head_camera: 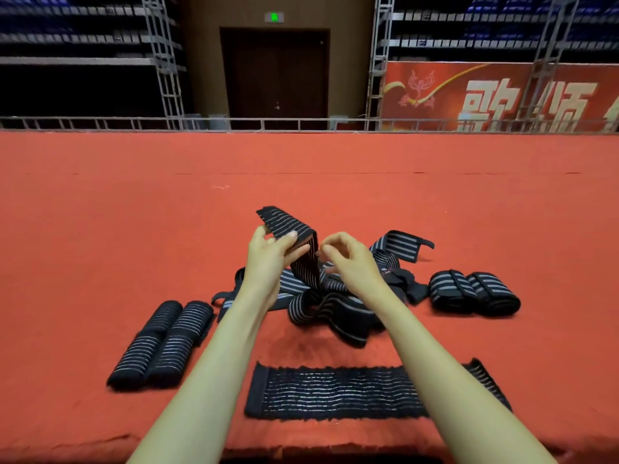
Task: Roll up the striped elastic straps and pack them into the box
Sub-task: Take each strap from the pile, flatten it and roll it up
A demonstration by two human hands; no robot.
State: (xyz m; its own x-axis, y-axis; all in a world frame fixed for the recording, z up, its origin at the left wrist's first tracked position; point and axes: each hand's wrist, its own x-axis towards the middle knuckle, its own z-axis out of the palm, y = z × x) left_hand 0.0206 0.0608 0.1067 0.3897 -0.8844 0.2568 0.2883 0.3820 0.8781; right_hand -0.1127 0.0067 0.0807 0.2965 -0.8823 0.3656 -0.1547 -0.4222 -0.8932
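On my feed a red carpet [100,212] fills the middle and lower frame, with a faint seam across it and a small pale thread [219,187] left of centre. Along its far edge I see a low metal rail [134,123]. Top centre, a dark door [274,75] sits under a green exit sign [274,17]. Metal trusses [164,61] stand on either side of the door. A red banner [435,92] with large pale characters fills the upper right, and dim rows of seats [67,35] the upper left.
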